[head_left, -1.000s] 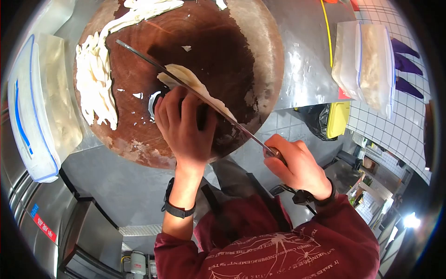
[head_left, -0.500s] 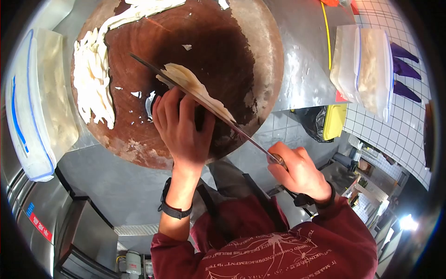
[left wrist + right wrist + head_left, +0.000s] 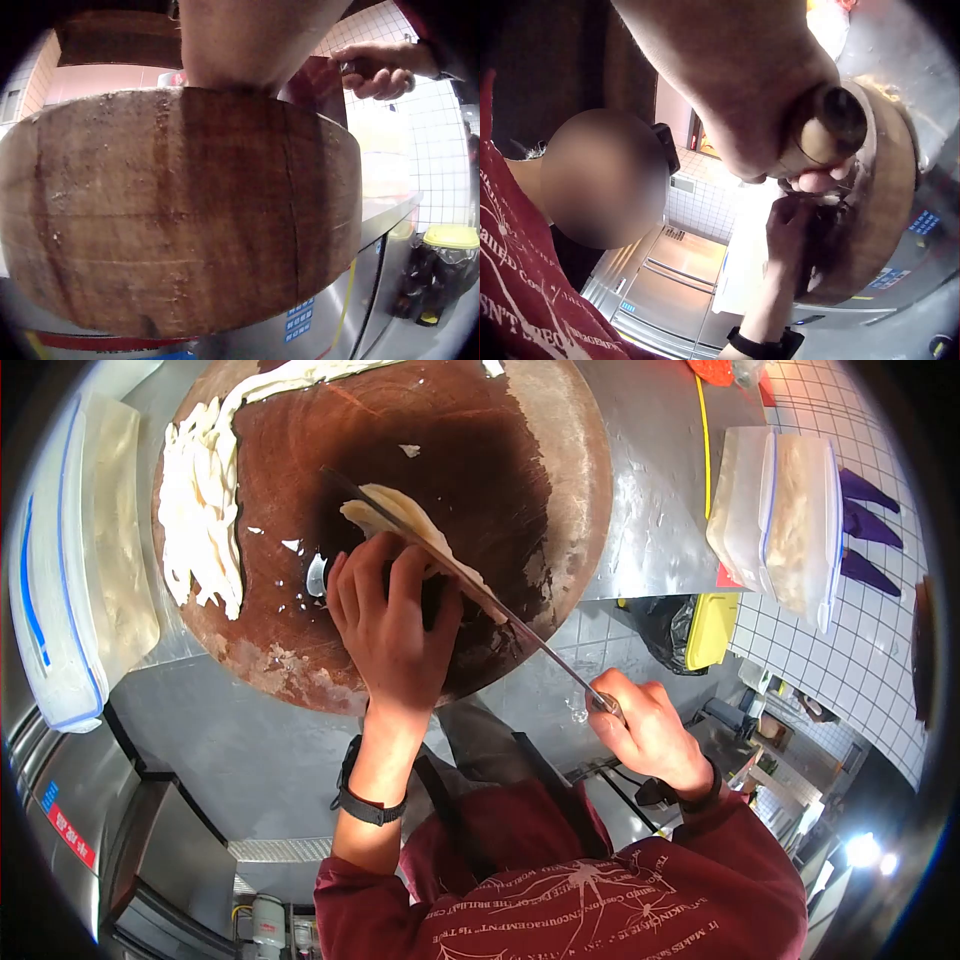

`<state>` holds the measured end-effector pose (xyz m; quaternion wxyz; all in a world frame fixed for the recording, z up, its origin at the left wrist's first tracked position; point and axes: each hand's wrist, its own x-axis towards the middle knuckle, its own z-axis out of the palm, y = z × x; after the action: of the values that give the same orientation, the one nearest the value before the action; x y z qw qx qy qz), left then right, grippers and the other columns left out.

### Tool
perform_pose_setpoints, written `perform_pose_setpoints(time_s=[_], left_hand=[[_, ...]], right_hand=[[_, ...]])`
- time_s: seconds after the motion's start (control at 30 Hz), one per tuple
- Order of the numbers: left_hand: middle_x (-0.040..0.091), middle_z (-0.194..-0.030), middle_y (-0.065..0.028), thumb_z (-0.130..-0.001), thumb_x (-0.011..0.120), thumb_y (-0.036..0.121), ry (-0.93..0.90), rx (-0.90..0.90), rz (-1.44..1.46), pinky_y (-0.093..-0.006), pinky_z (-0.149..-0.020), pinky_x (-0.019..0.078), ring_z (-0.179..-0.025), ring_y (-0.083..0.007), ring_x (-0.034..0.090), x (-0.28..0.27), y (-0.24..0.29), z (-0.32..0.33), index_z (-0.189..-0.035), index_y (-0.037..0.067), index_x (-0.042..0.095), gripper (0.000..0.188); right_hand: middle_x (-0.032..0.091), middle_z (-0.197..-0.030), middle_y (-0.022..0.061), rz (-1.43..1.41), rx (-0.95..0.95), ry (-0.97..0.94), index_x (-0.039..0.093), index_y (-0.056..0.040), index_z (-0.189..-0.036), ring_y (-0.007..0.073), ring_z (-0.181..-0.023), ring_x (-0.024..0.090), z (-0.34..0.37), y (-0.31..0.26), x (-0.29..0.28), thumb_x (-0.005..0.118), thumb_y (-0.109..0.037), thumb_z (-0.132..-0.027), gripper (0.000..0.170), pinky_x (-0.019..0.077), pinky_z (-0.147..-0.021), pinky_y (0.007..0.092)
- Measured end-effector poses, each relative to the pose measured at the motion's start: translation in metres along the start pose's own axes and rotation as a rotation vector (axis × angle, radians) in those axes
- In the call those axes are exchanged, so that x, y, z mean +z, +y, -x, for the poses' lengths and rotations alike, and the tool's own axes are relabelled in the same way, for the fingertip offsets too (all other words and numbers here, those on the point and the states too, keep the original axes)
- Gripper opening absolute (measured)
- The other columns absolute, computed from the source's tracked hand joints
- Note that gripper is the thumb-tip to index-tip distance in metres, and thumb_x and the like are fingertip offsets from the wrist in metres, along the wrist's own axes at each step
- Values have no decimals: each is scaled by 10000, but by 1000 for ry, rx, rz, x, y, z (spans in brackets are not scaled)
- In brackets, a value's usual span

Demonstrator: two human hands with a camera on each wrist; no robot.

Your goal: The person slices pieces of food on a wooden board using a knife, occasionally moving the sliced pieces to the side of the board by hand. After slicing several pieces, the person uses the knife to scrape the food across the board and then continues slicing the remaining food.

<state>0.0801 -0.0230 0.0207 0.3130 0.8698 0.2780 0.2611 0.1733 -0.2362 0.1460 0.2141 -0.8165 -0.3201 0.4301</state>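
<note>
In the head view, the left hand (image 3: 395,620) bends its fingers over a pale, flat piece (image 3: 415,514) on a round wooden block (image 3: 570,480), knuckles beside the blade; its fingertips are hidden. The right hand (image 3: 650,735) grips the handle of a long knife (image 3: 540,643), whose blade lies slantwise across the piece. Pale strips (image 3: 200,510) lie along the block's left and far edges. The left wrist view shows the block's side (image 3: 180,210) and the right hand (image 3: 379,71) around the handle. The handle's round end (image 3: 840,120) protrudes from the right hand in the right wrist view.
A zip bag (image 3: 60,580) is left of the block; more bags (image 3: 795,520) are on the right of the metal counter (image 3: 650,490). Small white scraps (image 3: 290,545) dot the block. A yellow-lidded bin (image 3: 710,632) stands below the counter.
The knife has drawn back toward the lower right with the right hand, its tip now nearer the pale piece. The left hand stays at the piece with little movement.
</note>
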Motion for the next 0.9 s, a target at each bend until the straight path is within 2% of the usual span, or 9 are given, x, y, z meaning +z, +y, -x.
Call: perform_pose_setpoints(time_s=[0.27, 0.33, 0.47, 0.53, 0.73, 0.9], left_hand=[[566, -1177, -97, -690, 766, 91, 29, 4, 2, -492, -1060, 352, -1153, -320, 517, 2, 1, 0, -1065, 89, 599, 411], [551, -1210, -118, -684, 766, 87, 15, -12, -14, -502, -1057, 354, -1169, -337, 502, 3, 0, 1, -1051, 85, 603, 402], [532, -1237, -145, -683, 759, 82, 53, -20, -14, -516, -1058, 350, -1180, -361, 486, 3, -1, 4, -1037, 78, 611, 384], [517, -1267, -166, -692, 755, 92, 28, -19, -9, -524, -1064, 342, -1201, -379, 472, 3, -1, 3, -1044, 73, 620, 378], [504, -1320, -167, -705, 760, 128, -8, -22, -22, -531, -1074, 330, -1241, -374, 461, -1, -1, 1, -1093, 74, 623, 415], [504, -1283, -160, -690, 769, 114, 14, -53, 23, -535, -1069, 343, -1221, -366, 464, 0, 1, 1, -1079, 73, 630, 416]], right_hand=[[620, -724, 190, -66, 7, 0, 540, -21, -1011, 431, -697, 628, -29, -25, 3, 668, -120, -881, 207, 481, -575, 437], [573, -683, 125, -73, -41, 37, 543, -23, -964, 321, -581, 594, -32, -27, 3, 609, -49, -872, 116, 445, -547, 370], [575, -682, 134, -58, -95, 80, 545, -22, -973, 332, -584, 592, -29, -18, 7, 618, -55, -873, 128, 453, -556, 371], [631, -732, 180, -25, -70, 50, 539, -23, -1010, 433, -683, 626, -28, -16, 7, 680, -118, -878, 215, 478, -552, 444], [613, -688, 172, -19, -13, 31, 542, -30, -987, 425, -649, 621, -26, -23, 4, 687, -102, -862, 205, 477, -548, 441], [600, -662, 154, 0, -7, 56, 545, -35, -974, 411, -627, 620, -14, -22, 7, 680, -114, -867, 189, 471, -539, 439]])
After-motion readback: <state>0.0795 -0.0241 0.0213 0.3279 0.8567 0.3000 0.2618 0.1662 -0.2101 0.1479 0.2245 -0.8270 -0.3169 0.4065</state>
